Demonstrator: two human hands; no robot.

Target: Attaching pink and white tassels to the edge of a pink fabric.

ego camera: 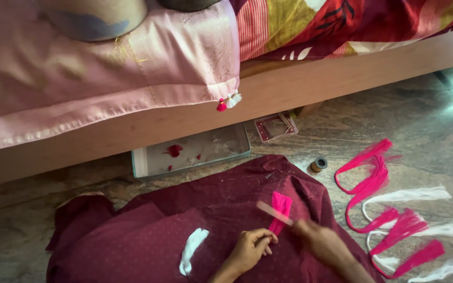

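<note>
Stone floor beside a low bed; on the maroon cloth [184, 230], left hand [250, 250] pinches the pink thread bundle [280, 210] low down, right hand [321, 242] grips a thin stick [273, 213] across it. Light, floppy, slippery strands, I'd say — best pinched near the bound end.

The right hand [318, 240] is smearing with motion blur, so its grip on the thin stick [273, 213] is not showing clearly. The picture's bottom edge is cutting off both forearms, the maroon cloth [148, 236] and the white thread strands [441, 270]. The bed frame [310, 84] is hiding the far parts of the shallow tray [190, 154] and the small clear box [275, 127].
</note>
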